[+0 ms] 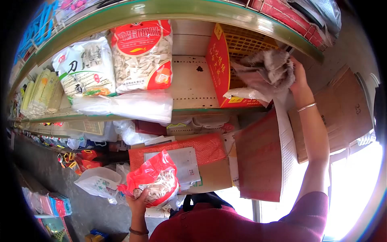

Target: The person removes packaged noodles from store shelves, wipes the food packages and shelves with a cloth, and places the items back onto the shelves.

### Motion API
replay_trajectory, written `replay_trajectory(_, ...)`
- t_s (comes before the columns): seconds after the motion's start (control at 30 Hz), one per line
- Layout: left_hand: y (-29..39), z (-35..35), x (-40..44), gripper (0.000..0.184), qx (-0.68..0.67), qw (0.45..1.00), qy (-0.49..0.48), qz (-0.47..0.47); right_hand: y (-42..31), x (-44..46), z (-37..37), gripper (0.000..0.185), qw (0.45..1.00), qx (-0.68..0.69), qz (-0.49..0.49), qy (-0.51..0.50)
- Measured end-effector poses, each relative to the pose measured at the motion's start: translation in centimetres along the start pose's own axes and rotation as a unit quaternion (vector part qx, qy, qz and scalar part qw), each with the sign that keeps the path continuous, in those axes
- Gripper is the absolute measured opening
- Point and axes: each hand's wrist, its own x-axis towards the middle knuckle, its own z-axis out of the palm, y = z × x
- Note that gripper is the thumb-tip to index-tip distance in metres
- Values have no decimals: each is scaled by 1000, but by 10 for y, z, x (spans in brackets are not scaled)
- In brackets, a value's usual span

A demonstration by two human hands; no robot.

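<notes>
My left hand (138, 201) is closed on a red and clear plastic bag of dried noodles (161, 183), held low in front of the shelves. Raised to the right, my right hand (298, 76) grips a crumpled grey cloth (271, 69). The cloth is over the open side of a red and yellow box (219, 66) on the shelf and hides part of it. Farther left on that shelf stand a large red-topped noodle bag (142, 56) and a white noodle bag (85, 66). A roll of clear plastic bags (125, 105) lies before them.
Below the shelf, a brown carton (258, 155) stands next to red bubble wrap (205, 149) and papers. Another large carton (334, 117) is at the right. A green-edged upper shelf (193, 11) crosses overhead. A white plastic bag (98, 181) hangs at lower left.
</notes>
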Motion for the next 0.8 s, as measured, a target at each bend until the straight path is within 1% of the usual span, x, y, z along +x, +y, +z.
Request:
replay_trajectory(0.03,3,-8,-3,37,-13,1000,14,5,-3,-10,7,40,999,20,22,16)
replay_trajectory(0.07,7,-16,-5,43,-27,999,28,11,-3,-16,2,39,996,14,14,-89)
replay_trajectory(0.1,14,-25,-4,43,-28,999,30,12,-5,-29,8,39,996,14,14,-92)
replay_trajectory(0.17,38,-40,3,48,-54,998,-15,26,-14,-62,23,42,975,-101,-10,-198)
replay_trajectory(0.2,67,-30,2,48,-80,995,-7,51,-20,-81,34,44,966,-134,8,-219)
replay_trajectory(0.23,94,-18,3,47,-106,992,1,75,-26,-100,45,44,966,-132,7,-220)
replay_trajectory(0.27,104,-20,10,48,-116,992,2,48,-31,-117,55,45,932,-214,14,-292)
replay_trajectory(0.3,112,-22,19,48,-125,992,3,20,-33,-132,62,45,886,-294,21,-358)
replay_trajectory(0.37,130,-9,40,49,-178,981,-36,69,-26,-159,71,44,833,-291,-19,-470)
replay_trajectory(0.4,145,3,47,49,-187,979,-51,69,-31,-179,79,44,810,-311,-5,-497)
replay_trajectory(0.43,163,17,52,49,-195,976,-67,70,-28,-191,79,44,797,-274,17,-538)
replay_trajectory(0.5,196,51,68,47,-191,971,-88,113,-28,-213,77,43,768,-243,3,-593)
replay_trajectory(0.57,230,91,85,44,-200,959,-136,145,-35,-232,72,43,766,-242,-7,-596)
replay_trajectory(0.6,243,112,97,42,-207,953,-160,157,-37,-239,67,42,774,-224,-1,-591)
replay_trajectory(0.7,278,177,129,34,-240,914,-252,207,-54,-253,55,40,792,-256,35,-554)
replay_trajectory(0.77,293,216,142,29,-204,919,-262,211,-53,-254,44,39,798,-269,31,-539)
replay_trajectory(0.8,295,234,156,23,-197,903,-305,229,-50,-252,41,39,793,-297,28,-531)
